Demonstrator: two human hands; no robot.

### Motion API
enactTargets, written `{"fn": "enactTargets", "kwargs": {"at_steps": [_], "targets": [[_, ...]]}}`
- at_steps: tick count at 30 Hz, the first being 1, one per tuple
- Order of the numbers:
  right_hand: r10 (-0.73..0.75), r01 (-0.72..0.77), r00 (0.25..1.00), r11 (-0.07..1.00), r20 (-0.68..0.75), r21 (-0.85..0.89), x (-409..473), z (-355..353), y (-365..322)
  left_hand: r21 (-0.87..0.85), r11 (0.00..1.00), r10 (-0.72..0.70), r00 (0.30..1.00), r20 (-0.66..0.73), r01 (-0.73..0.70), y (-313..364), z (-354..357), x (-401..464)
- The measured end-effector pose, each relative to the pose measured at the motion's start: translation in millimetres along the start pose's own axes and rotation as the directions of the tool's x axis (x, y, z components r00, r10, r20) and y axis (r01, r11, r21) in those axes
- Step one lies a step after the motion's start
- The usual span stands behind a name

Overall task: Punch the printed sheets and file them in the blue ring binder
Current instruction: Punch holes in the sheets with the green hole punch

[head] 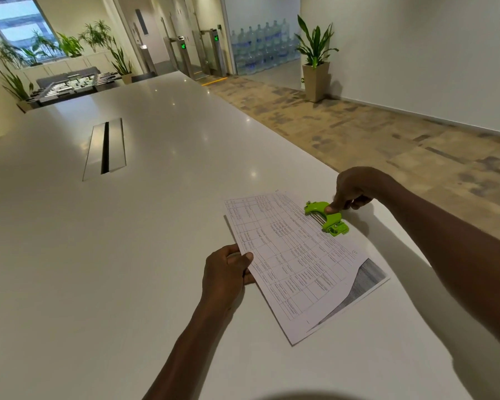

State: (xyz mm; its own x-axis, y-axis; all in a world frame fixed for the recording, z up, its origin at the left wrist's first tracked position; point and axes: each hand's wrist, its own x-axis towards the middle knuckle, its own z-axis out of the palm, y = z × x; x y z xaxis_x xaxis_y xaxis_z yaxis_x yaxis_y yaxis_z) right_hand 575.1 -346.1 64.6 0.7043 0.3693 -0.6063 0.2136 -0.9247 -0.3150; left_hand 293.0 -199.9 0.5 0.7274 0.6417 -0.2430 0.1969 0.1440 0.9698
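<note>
Printed sheets [298, 261] with a table of text lie on the white table [127, 226] near its right edge. A bright green hole punch [326, 219] sits over the sheets' far right edge. My right hand [350, 192] grips the punch from above, thumb on its lever. My left hand [228, 272] pinches the sheets' left edge, thumb on top. No blue ring binder is in view.
A metal cable hatch [106, 148] is set into the table's middle. The table's right edge runs close to the punch, with carpet floor [387, 145] beyond. A potted plant [315, 62] stands by the wall; water bottles [260, 47] are stacked farther back.
</note>
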Motion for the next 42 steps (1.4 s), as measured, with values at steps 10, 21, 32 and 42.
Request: {"fn": "enactTargets", "kwargs": {"at_steps": [10,21,32,42], "targets": [[0.013,-0.016,1.000,0.993,-0.028,-0.114,8,9,-1,0.019,0.999,0.050,0.998,-0.034,-0.050,-9,0,0],[0.007,-0.008,0.999,1.000,-0.034,-0.005,-12,7,-8,-0.006,0.998,0.057,0.997,-0.051,-0.058,-8,2,-1],[-0.087,0.095,0.989,0.994,-0.122,0.063,-33,13,-31,-0.068,0.998,0.011,0.999,-0.050,-0.015,0,2,-4],[-0.058,0.073,0.986,0.993,-0.158,0.097,-38,18,-25,-0.034,0.999,-0.002,0.996,-0.086,-0.001,8,2,-11]]}}
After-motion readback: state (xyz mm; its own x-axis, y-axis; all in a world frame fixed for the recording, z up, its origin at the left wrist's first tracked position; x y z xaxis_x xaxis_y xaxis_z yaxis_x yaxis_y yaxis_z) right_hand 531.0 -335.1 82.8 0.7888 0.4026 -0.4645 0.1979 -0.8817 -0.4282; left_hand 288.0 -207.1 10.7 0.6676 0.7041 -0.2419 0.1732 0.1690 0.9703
